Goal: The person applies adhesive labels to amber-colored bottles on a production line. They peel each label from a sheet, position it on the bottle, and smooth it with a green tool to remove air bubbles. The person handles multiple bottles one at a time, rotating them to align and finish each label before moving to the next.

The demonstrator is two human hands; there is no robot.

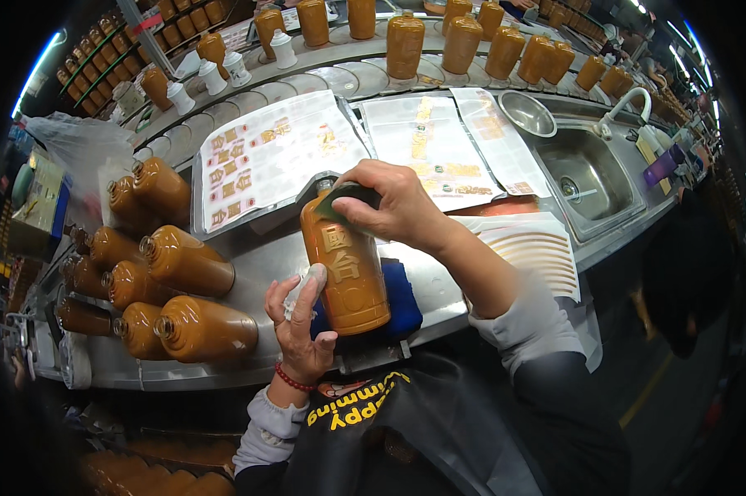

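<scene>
A glossy amber-brown bottle (355, 304) with raised gold characters lies on its back before me, neck pointing away. Beneath it is a folded blue cloth (402, 297), and its neck rests at a dark metal bracket (314, 185). In my right hand (397, 204) is a dark green flat scraper (330, 208), pressed against the bottle's shoulder. My left hand (298, 322) is beside the bottle's left side with fingers spread. A pale cover is on its index fingertip, which appears to touch the glass near the characters.
Sheets of gold decals (273, 155) lie on trays behind the bottle. More brown bottles (187, 260) lie at left. A conveyor (323, 80) carries upright bottles across the back. At right are a steel bowl (528, 115), a sink (586, 180) and a striped decal sheet (531, 248).
</scene>
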